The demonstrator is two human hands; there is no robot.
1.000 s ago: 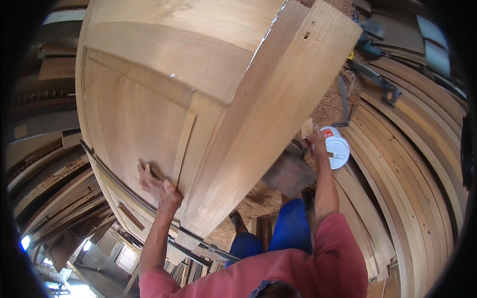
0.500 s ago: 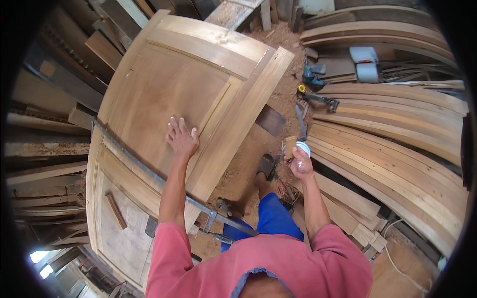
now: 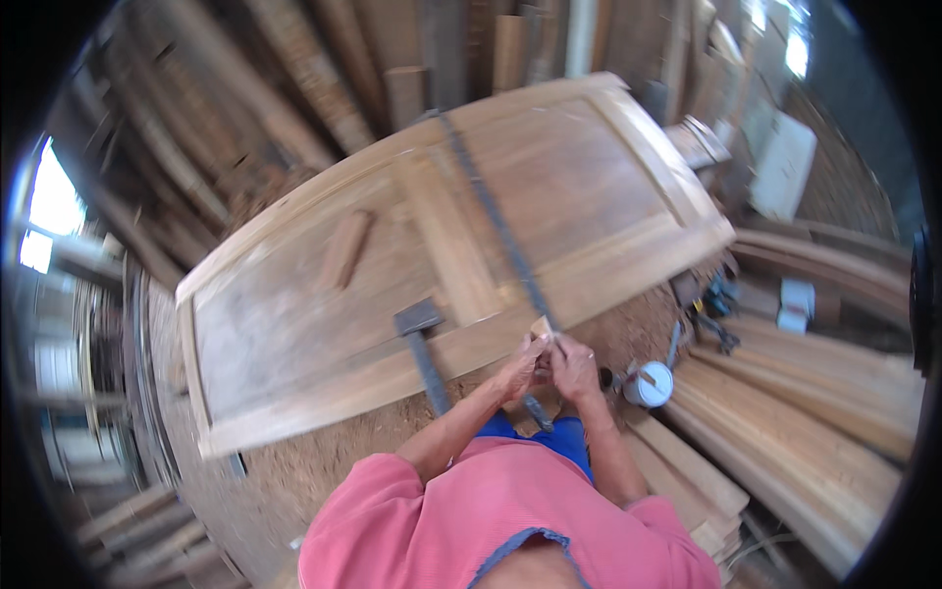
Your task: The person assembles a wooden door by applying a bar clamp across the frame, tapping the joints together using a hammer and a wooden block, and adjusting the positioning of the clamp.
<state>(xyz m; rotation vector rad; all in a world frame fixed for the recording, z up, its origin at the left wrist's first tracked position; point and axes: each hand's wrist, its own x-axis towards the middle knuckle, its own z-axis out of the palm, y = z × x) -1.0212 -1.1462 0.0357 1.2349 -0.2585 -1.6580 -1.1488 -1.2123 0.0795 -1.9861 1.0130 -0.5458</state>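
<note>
My left hand (image 3: 523,367) and my right hand (image 3: 575,370) are close together over the near edge of a curved wooden panel frame (image 3: 453,236). A small pale wood block (image 3: 542,327) pokes up from the closed fingers of my left hand. My right hand's fingers are closed against the same spot, but blur hides what they grip. A long metal bar clamp (image 3: 491,211) crosses the panel and passes under my hands. To their left lies a mallet (image 3: 419,317) with a dark square head. A loose brown wood strip (image 3: 347,249) rests on the left panel.
A white tub (image 3: 649,386) with a stick in it stands right of my right hand. Beyond it are a teal power drill (image 3: 724,293) and stacked curved boards (image 3: 785,422). Planks (image 3: 314,79) lean behind the panel. Sawdust covers the floor (image 3: 285,501).
My view has swung left. My left hand has come off the panel's face and joined my right hand at the near edge. The wood block is now between them, away from the tub.
</note>
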